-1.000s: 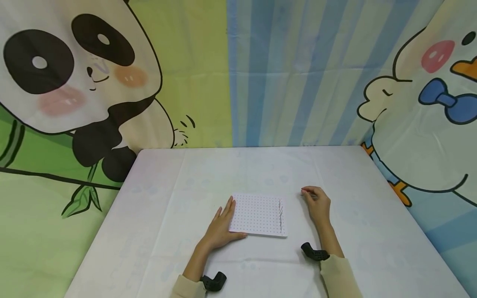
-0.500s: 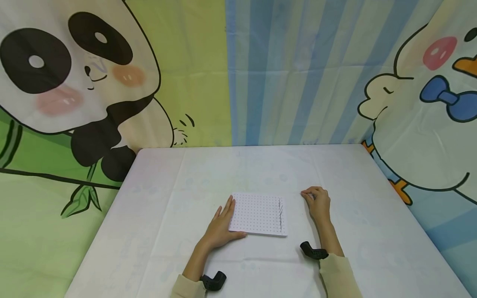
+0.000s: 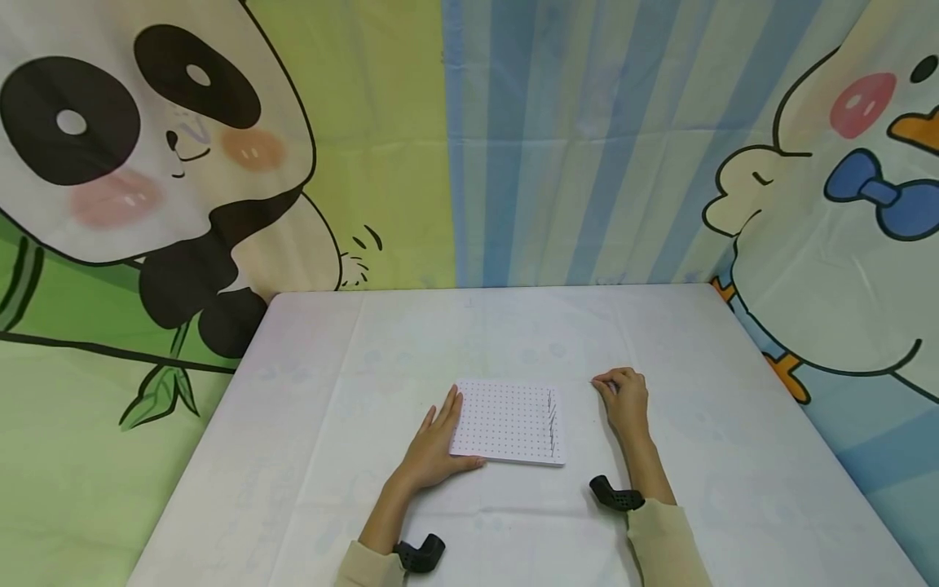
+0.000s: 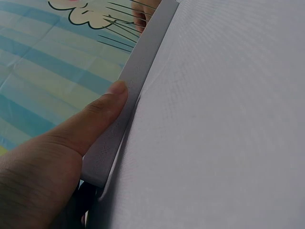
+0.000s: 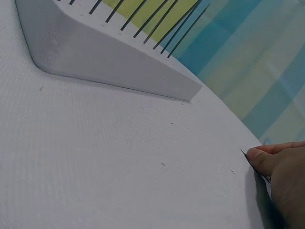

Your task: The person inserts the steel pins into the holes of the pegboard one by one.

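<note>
A white board with a grid of small holes [image 3: 502,420] lies flat on the table. My left hand [image 3: 433,452] rests at its near left corner, straight fingers along the left side and thumb against the front edge, as the left wrist view also shows the thumb [image 4: 97,112]. Several thin dark rods [image 5: 115,11] stand in a row along the board's right side, some leaning. To the right of the board, my right hand [image 3: 627,403] pinches a thin dark rod [image 5: 243,152] between thumb and fingertips, low over the table. The rod's other end is partly hidden by the hand.
The table [image 3: 352,505] has a white cloth cover. A few tiny dark specks [image 5: 163,164] dot the cloth between the board and my right hand. A printed curtain [image 3: 550,147] hangs behind the table. Each wrist wears a black camera mount [image 3: 616,495].
Between one second and half a second ago my right fingers shifted slightly in their pinch. Since then the hands have hardly moved; my left hand and the board stay put.
</note>
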`<state>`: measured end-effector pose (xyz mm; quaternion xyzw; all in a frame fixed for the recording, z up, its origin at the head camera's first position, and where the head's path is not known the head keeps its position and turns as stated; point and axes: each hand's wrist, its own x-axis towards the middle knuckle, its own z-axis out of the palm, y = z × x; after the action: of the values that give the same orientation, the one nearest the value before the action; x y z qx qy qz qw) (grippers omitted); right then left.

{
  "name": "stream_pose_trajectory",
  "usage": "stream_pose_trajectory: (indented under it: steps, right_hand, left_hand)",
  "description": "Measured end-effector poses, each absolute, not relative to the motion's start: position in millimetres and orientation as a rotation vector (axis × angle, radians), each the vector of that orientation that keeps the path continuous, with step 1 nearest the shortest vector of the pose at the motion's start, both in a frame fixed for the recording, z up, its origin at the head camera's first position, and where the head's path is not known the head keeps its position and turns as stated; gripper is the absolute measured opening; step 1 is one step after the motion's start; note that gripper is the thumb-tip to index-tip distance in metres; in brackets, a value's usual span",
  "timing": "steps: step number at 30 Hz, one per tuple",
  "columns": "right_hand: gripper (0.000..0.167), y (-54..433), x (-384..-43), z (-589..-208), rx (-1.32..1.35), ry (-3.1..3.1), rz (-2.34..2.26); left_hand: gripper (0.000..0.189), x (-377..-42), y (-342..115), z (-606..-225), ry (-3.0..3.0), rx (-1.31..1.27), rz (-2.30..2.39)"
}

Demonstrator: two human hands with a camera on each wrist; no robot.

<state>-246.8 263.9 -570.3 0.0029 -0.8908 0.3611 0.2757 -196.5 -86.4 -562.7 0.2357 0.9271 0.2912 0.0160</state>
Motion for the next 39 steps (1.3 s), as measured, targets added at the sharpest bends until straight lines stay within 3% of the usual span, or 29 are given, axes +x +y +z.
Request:
stream_pose_trajectory:
  steps: [16, 39]
  right_hand:
    - [0.015, 243, -244, -558, 0.114, -2.215, 1.114]
    - [0.013, 197, -232, -544, 0.407, -2.109, 1.410]
  left_hand:
    - [0.117, -196, -86, -561, 2.866, 0.708, 0.909]
    - [0.117, -196, -86, -563, 2.874, 0.730, 0.926]
